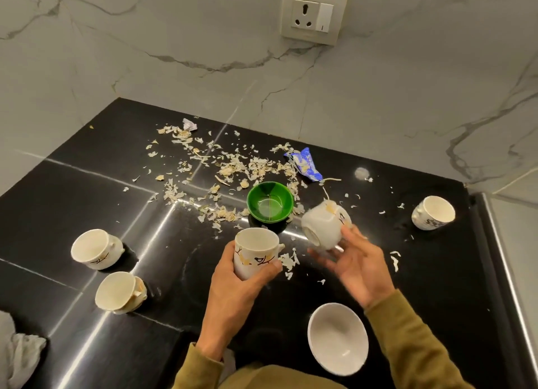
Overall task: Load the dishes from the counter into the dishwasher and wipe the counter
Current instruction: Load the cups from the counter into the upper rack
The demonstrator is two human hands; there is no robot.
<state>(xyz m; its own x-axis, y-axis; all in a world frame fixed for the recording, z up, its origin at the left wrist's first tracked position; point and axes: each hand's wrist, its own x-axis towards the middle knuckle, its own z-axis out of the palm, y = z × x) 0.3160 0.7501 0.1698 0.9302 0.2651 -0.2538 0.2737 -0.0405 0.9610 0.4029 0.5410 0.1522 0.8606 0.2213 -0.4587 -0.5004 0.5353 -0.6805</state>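
The left grip [241, 275] is wrapped round an upright patterned cup [256, 251], thumb on one side and fingers curled across the front, holding it just above the black surface [436, 286]. The right grip [361, 269] has its fingers spread and only loosely bent, their tips touching a second cup [324, 227] that is tipped over with its base facing the camera; whether those fingers truly clasp it or merely touch it cannot be told.

Five cups show in all. Besides the two at the grips, two lie on their sides well to the left of the left grip: a farther one [94, 248] and a nearer one [119, 292], mouths toward the camera. The fifth cup [433, 212] lies tilted far to the right of the right grip, near the surface's edge.

There are two bowls. A green bowl [270, 202] stands just beyond and between the two grips. A white bowl [337, 337] sits below the right grip, beside the olive sleeve [407, 345].

Pale dry peel scraps [233, 167] are strewn beyond both grips, too many to count, with a few more between the grips. One crumpled blue wrapper [304, 164] lies beyond the right grip, and one small crumpled paper [189, 124] far beyond the left grip. One white cloth [20, 356] lies far left of the left grip, at the near corner. One wall socket [314, 17] is set in the marble wall.
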